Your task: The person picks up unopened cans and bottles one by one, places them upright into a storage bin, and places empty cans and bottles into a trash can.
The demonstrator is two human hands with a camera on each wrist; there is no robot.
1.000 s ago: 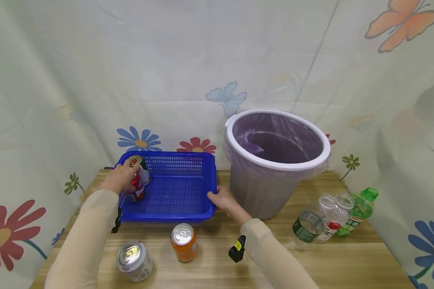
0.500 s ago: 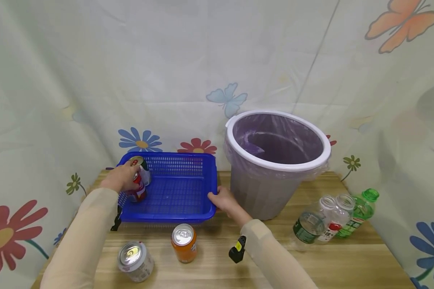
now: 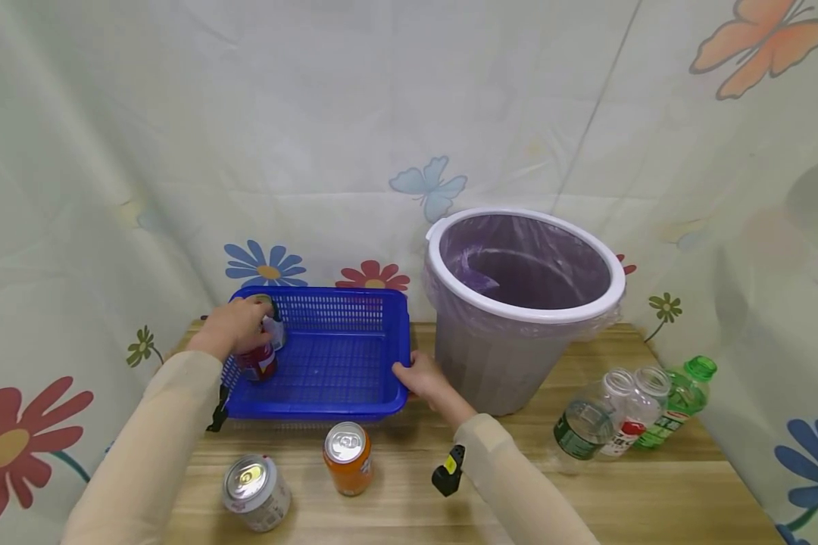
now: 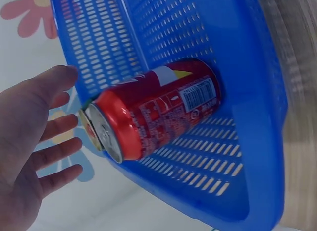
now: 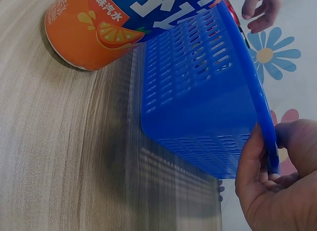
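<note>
A blue plastic basket (image 3: 327,412) stands on the wooden table, with a red soda can (image 4: 158,109) upright in its left end. Behind that one is a second can (image 3: 277,333), mostly hidden. My left hand (image 3: 235,327) is just above the cans; in the left wrist view its fingers are spread, with a gap between them and the red can's top. With thumb and fingers, my right hand (image 5: 277,176) grips the basket's right rim. In front of the basket stand an orange soda can (image 3: 349,462) and a whitish can (image 3: 257,496).
Right of the basket stands a large grey trash bin (image 3: 491,363) with a white rim and a clear purplish liner. Several plastic bottles, among them a green bottle (image 3: 685,393), are grouped at the table's right. A patterned curtain (image 3: 313,113) hangs behind and at both sides.
My left hand has let go of the red can and lifted slightly, its fingers now apart from it. The right hand keeps its grip on the rim.
</note>
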